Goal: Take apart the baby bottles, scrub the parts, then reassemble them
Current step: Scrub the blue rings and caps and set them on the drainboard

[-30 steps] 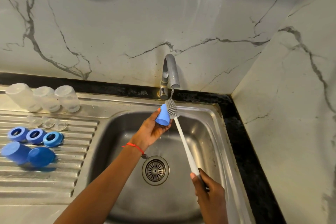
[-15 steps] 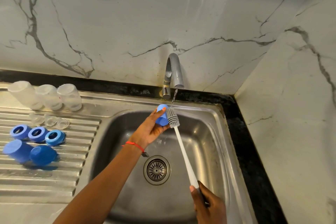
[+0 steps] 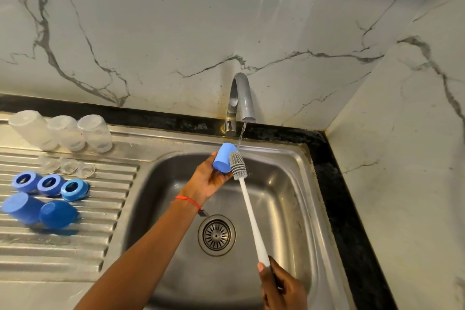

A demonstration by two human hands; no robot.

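— Firstly, item one: the hands?

— Left hand (image 3: 210,178), arm stretched from the lower left out over the basin, a red thread band (image 3: 187,200) at the wrist. Its fingers are curled round a light blue, thimble-shaped plastic bottle cap (image 3: 222,160), held tilted just below the spout. Right hand (image 3: 281,287), at the bottom edge, fingers wrapped about the lower end of a long white-handled bottle brush with a grey silicone bristle head (image 3: 247,211). The handle slants up and leftward; the bristle head lies against the right side of the cap.

— Item two: the basin?

— Square stainless steel sink (image 3: 284,199), round slotted drain (image 3: 217,235) in its floor, nothing else lying in it. A curved chrome tap (image 3: 240,100) stands at its back rim, running a thin stream of water (image 3: 241,133) that falls just beside the cap.

— Item three: the drainboard?

— Ribbed steel drainboard (image 3: 63,241), to the left of the sink. Back row: three translucent plastic bottle bodies (image 3: 66,132), side by side, apparently upended. Next row: three clear silicone teats (image 3: 68,166), faint against the metal. Then three blue screw collars with round centre holes (image 3: 50,185), touching one another. Nearest: two dark blue dome caps (image 3: 37,210), lying on their sides and blurred.

— Surround?

— White marble-patterned wall (image 3: 226,20) with grey veins, black stone edging (image 3: 349,209) round the sink.
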